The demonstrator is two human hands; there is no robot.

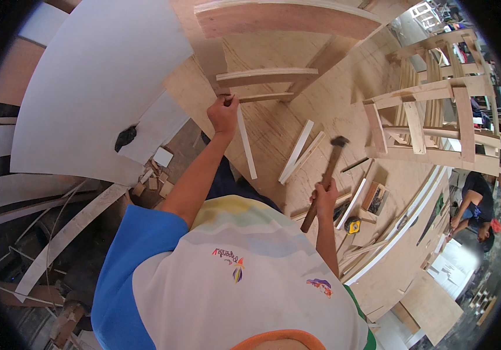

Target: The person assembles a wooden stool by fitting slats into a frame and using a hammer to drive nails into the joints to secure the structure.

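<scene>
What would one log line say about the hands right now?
left hand: pinching thin wood strip | right hand: gripping raised hammer | surface: plywood bench

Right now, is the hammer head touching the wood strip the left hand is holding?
No. The hammer, gripped by the right hand, is raised with its head well clear of the thin strip pinched by the left hand.

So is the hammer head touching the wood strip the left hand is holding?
Apart. The head view shows the hammer raised in the right hand, a clear stretch of workbench between its head and the strip.
</scene>
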